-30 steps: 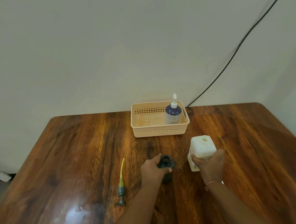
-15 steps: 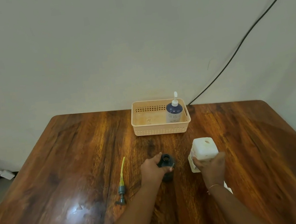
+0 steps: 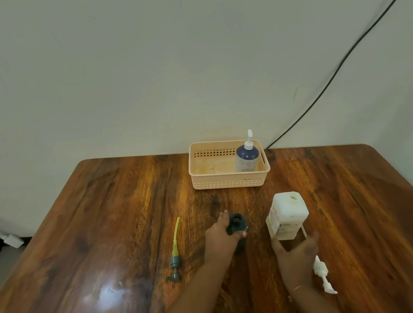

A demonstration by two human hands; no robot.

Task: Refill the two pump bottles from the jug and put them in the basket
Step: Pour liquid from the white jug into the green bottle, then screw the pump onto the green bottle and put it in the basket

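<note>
My left hand (image 3: 221,235) grips a dark pump bottle (image 3: 236,224) that stands upright mid-table, its neck uncapped. Its grey pump head with a yellow tube (image 3: 175,255) lies on the table to the left. The white jug (image 3: 290,211) stands to the right of the dark bottle, with a small hole in its top. My right hand (image 3: 297,254) is blurred just in front of the jug's base, fingers loose and holding nothing. A white pump head (image 3: 322,273) lies beside that wrist. A blue bottle with a white pump (image 3: 247,156) stands in the right end of the peach basket (image 3: 229,181).
The basket sits at the far edge of the wooden table (image 3: 105,235) against the wall. A black cable (image 3: 334,76) runs down the wall behind it. A glare patch shows on the wood at the front left.
My right hand has let go of the jug and drawn back toward me, uncovering the white pump head. My left hand stays on the dark bottle.
</note>
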